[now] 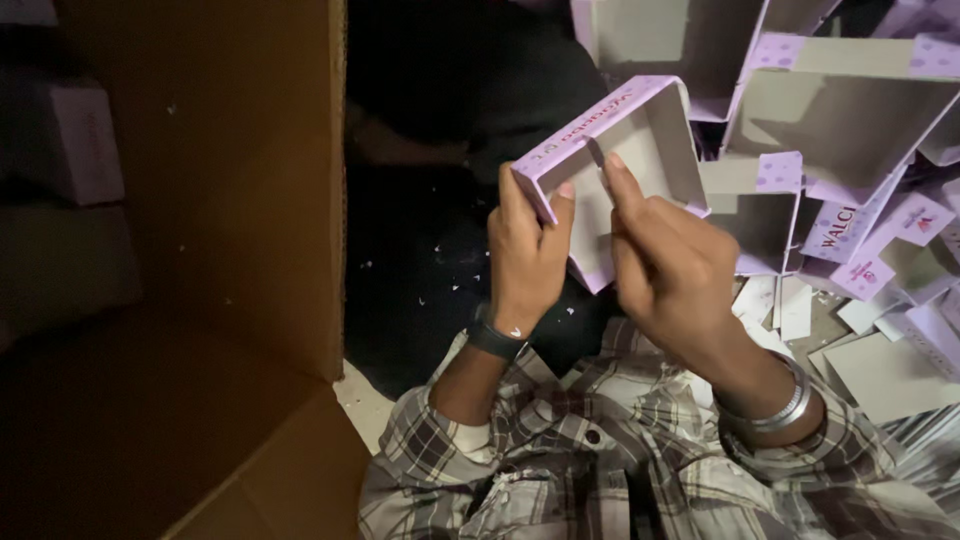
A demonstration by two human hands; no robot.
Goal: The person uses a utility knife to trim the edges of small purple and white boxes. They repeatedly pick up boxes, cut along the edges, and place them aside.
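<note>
Both hands are closed on a small lilac-and-grey cardboard tray (620,165), held up in front of the person's chest, above a dark patch of floor (420,270) flecked with paper scraps. The left hand (527,250) pinches the near corner of the tray, thumb on the outer lilac face and fingers curled around the wall. The right hand (665,265) pinches the inside, its forefinger and thumb pressed together on a thin grey tab or flap standing at the tray's inner wall (whether that flap is loose or already stuck down cannot be told from here).

The tray looks very light and thin-walled: folded paperboard, open at the top, with walls that would likely bow or crease under a hard squeeze. The printed outer skin seems smooth, perhaps a little slick, while the bare grey inside should give more friction. The corners and folded edges appear to be the stiffest places to hold; the middle of a wall is probably the weakest.

To the right lies a heap of similar trays (840,120), tumbled together, with flat grey card pieces (890,375) beneath. On the left stands a large brown carton (230,180), its flap open. A dark wristband sits on the left wrist and a metal bangle on the right.
</note>
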